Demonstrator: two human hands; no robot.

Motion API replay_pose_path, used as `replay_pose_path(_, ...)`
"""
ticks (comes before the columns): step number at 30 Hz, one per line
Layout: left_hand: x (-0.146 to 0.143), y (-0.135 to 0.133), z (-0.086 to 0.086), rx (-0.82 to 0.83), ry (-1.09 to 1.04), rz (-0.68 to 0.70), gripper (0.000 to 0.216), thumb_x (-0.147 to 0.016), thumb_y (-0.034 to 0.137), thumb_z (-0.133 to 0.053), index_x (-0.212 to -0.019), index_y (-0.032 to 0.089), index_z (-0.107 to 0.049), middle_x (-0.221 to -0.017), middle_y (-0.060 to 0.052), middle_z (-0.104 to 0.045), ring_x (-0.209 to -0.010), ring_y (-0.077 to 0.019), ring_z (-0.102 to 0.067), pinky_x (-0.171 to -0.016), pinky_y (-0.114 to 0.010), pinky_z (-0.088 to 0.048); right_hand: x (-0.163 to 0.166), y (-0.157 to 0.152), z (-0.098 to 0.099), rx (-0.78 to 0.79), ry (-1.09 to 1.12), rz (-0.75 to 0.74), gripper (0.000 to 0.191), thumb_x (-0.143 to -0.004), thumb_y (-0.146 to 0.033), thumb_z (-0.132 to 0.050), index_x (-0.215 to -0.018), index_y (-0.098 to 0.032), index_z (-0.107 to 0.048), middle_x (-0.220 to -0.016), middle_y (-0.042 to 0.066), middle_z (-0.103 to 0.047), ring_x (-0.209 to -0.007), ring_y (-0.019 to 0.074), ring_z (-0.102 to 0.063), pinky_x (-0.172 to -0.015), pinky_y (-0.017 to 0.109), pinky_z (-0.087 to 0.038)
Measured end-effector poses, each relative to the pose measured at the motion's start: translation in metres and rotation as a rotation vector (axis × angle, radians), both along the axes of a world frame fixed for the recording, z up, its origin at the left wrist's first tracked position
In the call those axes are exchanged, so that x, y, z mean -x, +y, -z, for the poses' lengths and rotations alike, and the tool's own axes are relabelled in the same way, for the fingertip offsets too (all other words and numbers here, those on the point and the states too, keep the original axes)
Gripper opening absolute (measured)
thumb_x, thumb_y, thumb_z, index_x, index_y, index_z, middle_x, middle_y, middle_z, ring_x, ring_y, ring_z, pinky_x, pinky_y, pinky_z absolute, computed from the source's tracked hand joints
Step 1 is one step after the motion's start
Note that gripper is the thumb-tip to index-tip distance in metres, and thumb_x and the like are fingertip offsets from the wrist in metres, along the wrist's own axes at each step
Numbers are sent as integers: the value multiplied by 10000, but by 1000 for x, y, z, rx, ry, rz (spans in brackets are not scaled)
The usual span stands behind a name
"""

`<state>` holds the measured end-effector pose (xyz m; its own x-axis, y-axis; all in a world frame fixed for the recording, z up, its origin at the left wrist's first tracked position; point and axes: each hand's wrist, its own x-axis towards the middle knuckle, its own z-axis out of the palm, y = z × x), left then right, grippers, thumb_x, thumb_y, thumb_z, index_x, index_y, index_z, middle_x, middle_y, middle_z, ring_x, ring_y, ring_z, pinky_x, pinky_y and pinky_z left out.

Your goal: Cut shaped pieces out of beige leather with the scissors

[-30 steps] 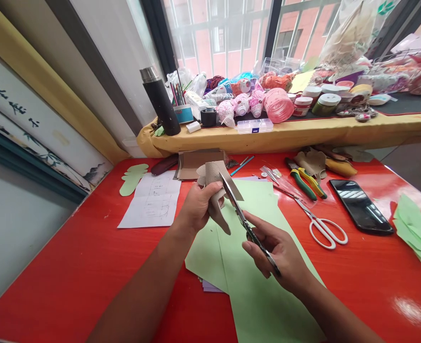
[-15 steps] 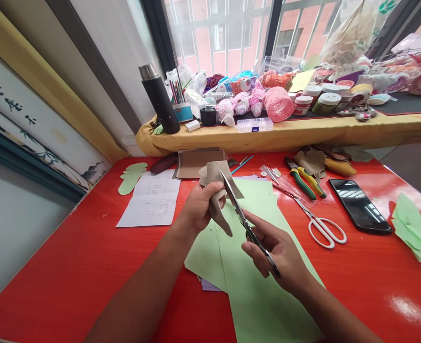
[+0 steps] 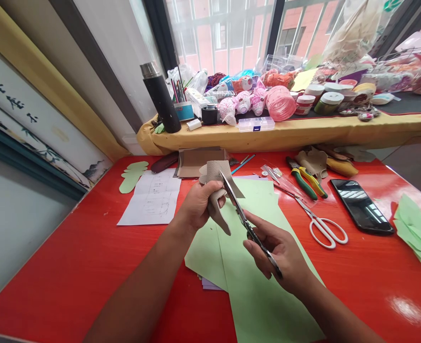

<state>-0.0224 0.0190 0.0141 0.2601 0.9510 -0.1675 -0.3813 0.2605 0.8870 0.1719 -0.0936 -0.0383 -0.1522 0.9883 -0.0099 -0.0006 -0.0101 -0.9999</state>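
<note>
Head view: tan piece [image 3: 217,167] in mid-air over the red table [image 3: 89,271], toward its far edge.
Left hand [image 3: 196,205]: pinching tan piece, thumb [image 3: 212,187] on top.
Right hand [image 3: 284,252]: gripping scissors [image 3: 244,221], blades [image 3: 230,187] at the piece.
Scissors: cut could wander; piece is unsupported, may flex.
Flap [image 3: 219,218]: hangs below left hand; could catch the blades if piece twists.
Thumb: near the blades, slip could nick it.

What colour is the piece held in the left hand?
The piece is greyish beige; it shows best in the head view.
</note>
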Motion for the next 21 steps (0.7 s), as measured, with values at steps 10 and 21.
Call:
replay_pose_path(10, 7, 2, -3, 20, 1, 55, 259, -765, 297, -802, -663, 172, -599, -603, 17, -502, -502, -93, -474, -502, -247, -381, 3, -1, -7, -9, 9, -22, 619, -1020, -409, -731, -1591, -185, -653, -594, -95, -407, -403, 95, -350, -399, 245, -322)
replay_pose_path(21, 26, 8, -10, 11, 160, 218, 327, -816, 308, -730, -585, 190, -531, -482, 10, -463, -461, -89, -404, -480, -238, -326, -1, -2, -1, -9, -12, -64, 629, -1022, -383, -724, -1609, -176, -631, -639, -88, -365, -449, 101, -341, -399, 235, -329)
